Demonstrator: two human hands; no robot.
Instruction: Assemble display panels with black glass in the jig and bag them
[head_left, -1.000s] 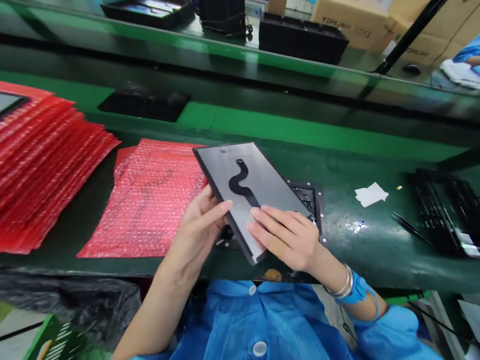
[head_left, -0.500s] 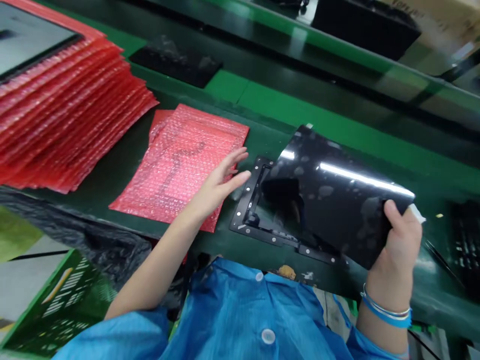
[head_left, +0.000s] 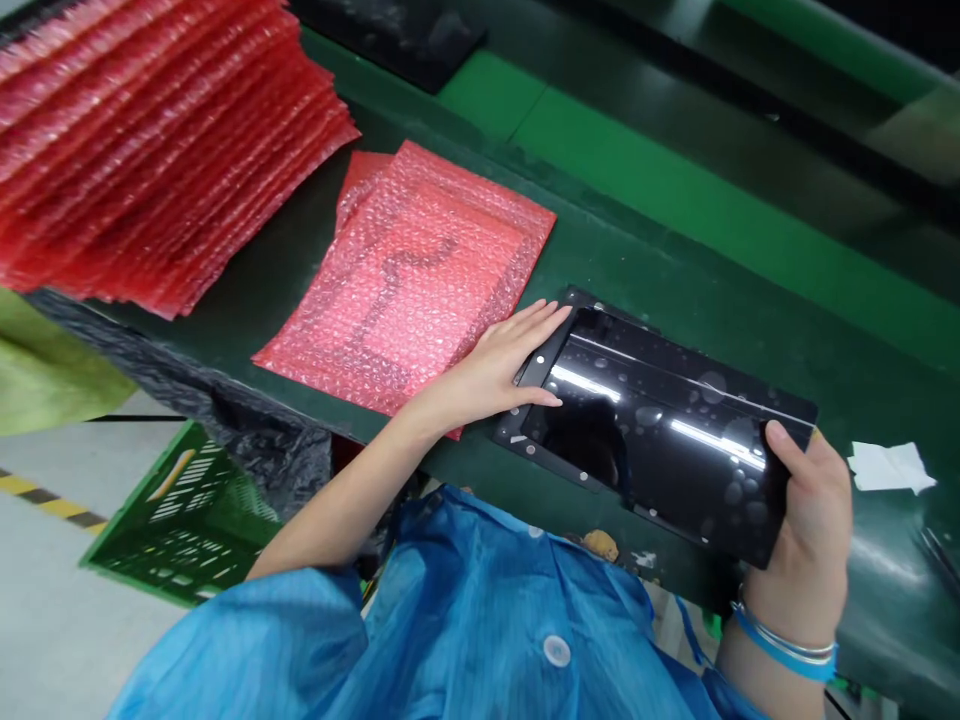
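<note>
A glossy black panel (head_left: 660, 430) lies over a black frame (head_left: 551, 350) dotted with small round pale spots, its right end slightly raised. My right hand (head_left: 810, 490) grips the panel's right end, thumb on top and fingers underneath. At the other end, my left hand (head_left: 510, 365) rests with fingers spread on the frame's left border, the thumb reaching the panel's edge. Left of that hand lies a red bubble-wrap pouch (head_left: 405, 290) with a dark shape showing through it.
A tall stack of red bubble-wrap pouches (head_left: 165, 150) stands at the upper left. White paper (head_left: 891, 467) lies on the green table (head_left: 750, 300) at the right. A dark sheet (head_left: 405, 40) is at the back, and a green crate (head_left: 187, 520) sits below the table's front edge.
The panel's left end has come down onto the frame, covering its opening. My left hand has moved right onto the frame's edge. The camera view has shifted, and the white paper is now uncovered.
</note>
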